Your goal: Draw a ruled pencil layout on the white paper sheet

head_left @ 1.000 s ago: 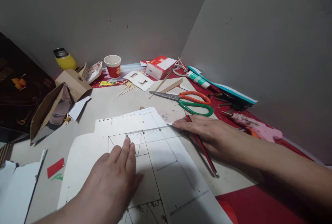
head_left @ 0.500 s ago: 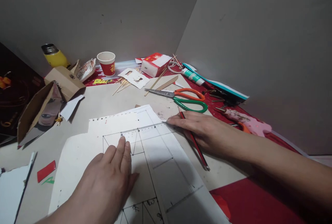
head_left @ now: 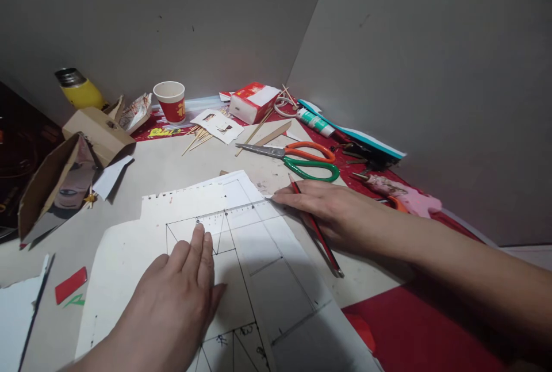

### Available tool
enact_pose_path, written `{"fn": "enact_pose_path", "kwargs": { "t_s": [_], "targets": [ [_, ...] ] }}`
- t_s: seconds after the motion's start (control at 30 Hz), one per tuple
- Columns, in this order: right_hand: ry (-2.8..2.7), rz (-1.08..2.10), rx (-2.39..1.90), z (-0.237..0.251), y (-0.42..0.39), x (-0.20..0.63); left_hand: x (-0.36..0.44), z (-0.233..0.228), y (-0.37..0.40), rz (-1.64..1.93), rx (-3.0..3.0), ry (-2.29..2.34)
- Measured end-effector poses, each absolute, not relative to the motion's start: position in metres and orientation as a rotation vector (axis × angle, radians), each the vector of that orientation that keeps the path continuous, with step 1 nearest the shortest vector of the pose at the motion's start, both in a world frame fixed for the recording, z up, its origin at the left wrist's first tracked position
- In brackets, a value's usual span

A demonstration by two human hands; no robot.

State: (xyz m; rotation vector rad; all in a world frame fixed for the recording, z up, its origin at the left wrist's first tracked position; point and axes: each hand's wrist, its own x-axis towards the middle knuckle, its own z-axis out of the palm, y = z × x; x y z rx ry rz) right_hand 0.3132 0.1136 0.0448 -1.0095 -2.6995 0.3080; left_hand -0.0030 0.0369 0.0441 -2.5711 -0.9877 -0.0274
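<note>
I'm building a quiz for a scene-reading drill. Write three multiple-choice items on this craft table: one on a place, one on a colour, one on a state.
1. Where do the scissors lie?
A. beyond the right hand, toward the wall
B. under the left hand
C. inside the paper cup

2. What colours are the scissor handles?
A. both blue
B. one orange, one green
C. both black

3. How is the left hand placed?
A. clenched round a pencil
B. lifted clear of the table
C. flat, palm down, fingertips on the clear ruler over the white sheet

Answers: 1 A, the scissors sit past the right hand's fingers, nearer the wall. 2 B, one loop is orange and the other green. 3 C, the open palm lies spread on the sheet with fingertips at the ruler's edge; it is the right hand that has the red pencil.
</note>
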Motion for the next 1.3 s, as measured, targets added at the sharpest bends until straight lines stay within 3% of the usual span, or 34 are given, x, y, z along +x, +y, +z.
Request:
{"fn": "enact_pose_path", "kwargs": {
  "t_s": [0.57, 1.1, 1.3],
  "targets": [
    [-2.724, 0.291, -0.993, 0.047, 0.115, 0.308, -0.002, 0.045, 0.027, 0.076, -2.614, -1.116],
    [-2.516, 0.018, -1.163, 0.076, 0.121, 0.348, -0.027, 0.049, 0.016, 0.485, -2.525, -1.197],
    [-2.476, 0.071, -1.244, 0.075, 0.112, 0.355, -0.047, 0.07, 0.016, 0.657, -2.485, -1.249]
  ]
}}
